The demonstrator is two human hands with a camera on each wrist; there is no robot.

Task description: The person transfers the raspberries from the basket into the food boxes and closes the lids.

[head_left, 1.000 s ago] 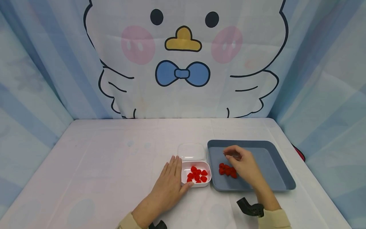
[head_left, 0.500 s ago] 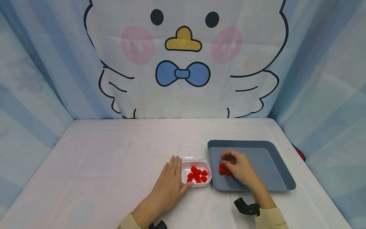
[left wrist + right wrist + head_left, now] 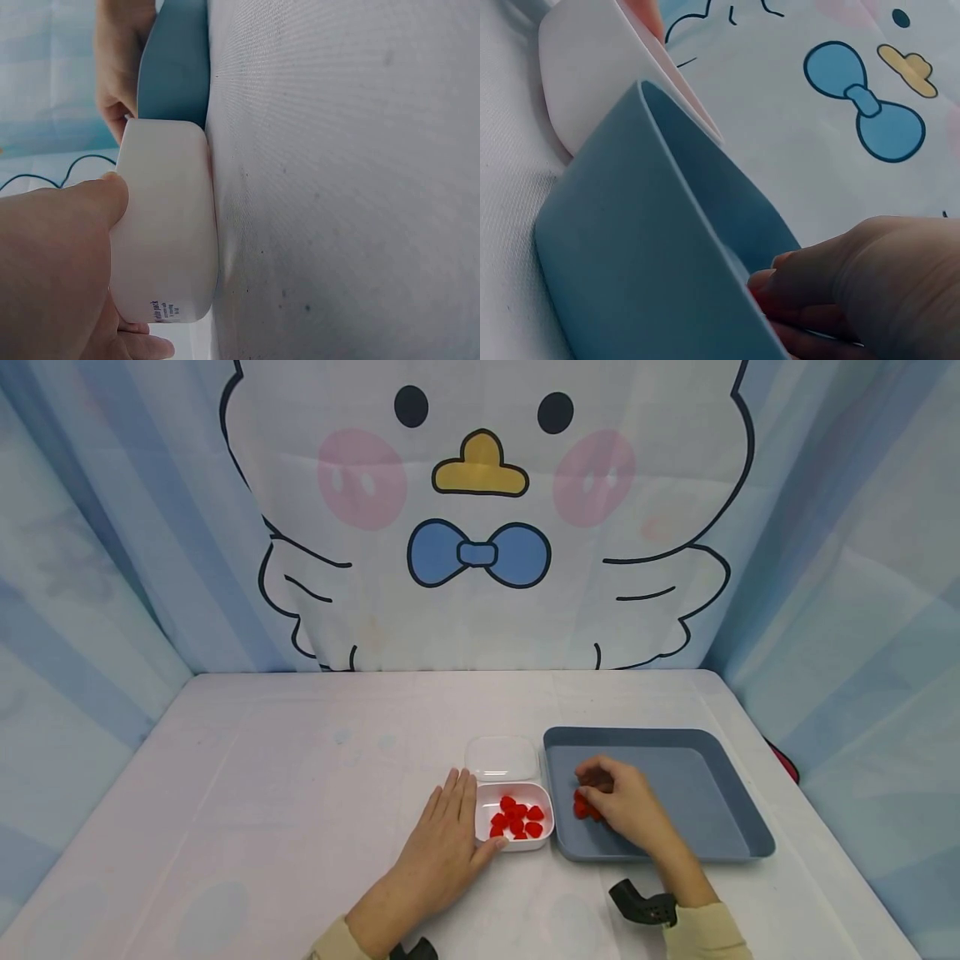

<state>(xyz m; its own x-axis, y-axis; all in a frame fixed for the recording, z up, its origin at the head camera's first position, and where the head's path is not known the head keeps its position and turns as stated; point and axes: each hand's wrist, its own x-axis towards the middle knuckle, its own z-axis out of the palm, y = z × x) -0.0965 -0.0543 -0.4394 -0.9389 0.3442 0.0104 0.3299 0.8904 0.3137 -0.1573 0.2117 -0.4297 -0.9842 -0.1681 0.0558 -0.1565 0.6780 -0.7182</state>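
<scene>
My left hand (image 3: pixel 446 843) lies with straight fingers along the left wall of a small white plastic box (image 3: pixel 165 217). Its thumb touches the box's front rim. Several small red pieces (image 3: pixel 517 825) are in the box; their exact kind is unclear. My right hand (image 3: pixel 626 802) is low over the left part of a blue-grey tray (image 3: pixel 712 802). Its thumb and fingers are curved, with a gap between them, beside more red pieces (image 3: pixel 581 810) that it partly covers. In the right wrist view, the tray wall (image 3: pixel 645 247) partly hides the fingertips; no piece is seen clearly held.
Behind the box lies a clear plastic lid (image 3: pixel 502 757). Box and tray stand side by side on a white-covered table (image 3: pixel 300 777). A curtain with a cartoon bird (image 3: pixel 480 552) hangs behind, and blue curtains (image 3: pixel 862 652) flank the table.
My right hand has moved down and a little to the left over the tray, now covering more of the red pieces there. My left hand and the box have stayed put.
</scene>
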